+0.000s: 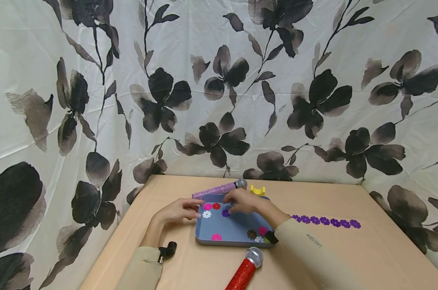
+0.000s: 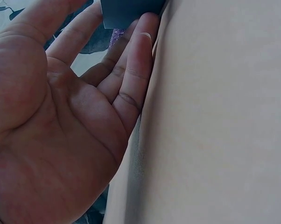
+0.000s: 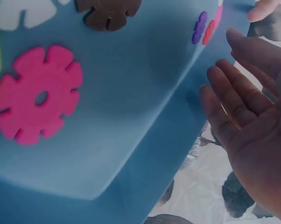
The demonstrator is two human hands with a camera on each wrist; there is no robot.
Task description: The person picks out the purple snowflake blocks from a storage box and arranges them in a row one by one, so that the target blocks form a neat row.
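My left hand (image 1: 180, 210) holds the left edge of a blue-grey tray (image 1: 237, 225), fingertips at its wall. In the left wrist view, the tray's corner (image 2: 131, 13) meets the fingers. Above the tray's far part hovers my right hand (image 1: 242, 201), fingers loosely bent with nothing between them. A purple flower-shaped disc (image 1: 225, 213) lies in the tray just below its fingertips. Nearby in the tray are a pink disc (image 1: 208, 206), a red disc (image 1: 216, 206) and a white disc (image 1: 206, 214).
Another pink disc (image 1: 216, 237) lies near the tray's front. Brown (image 1: 252, 234) and other discs gather at its front right. A row of purple discs (image 1: 324, 221) extends rightward. A purple microphone (image 1: 219, 189) and yellow holder (image 1: 258, 190) sit behind; a red microphone (image 1: 243, 272) lies in front.
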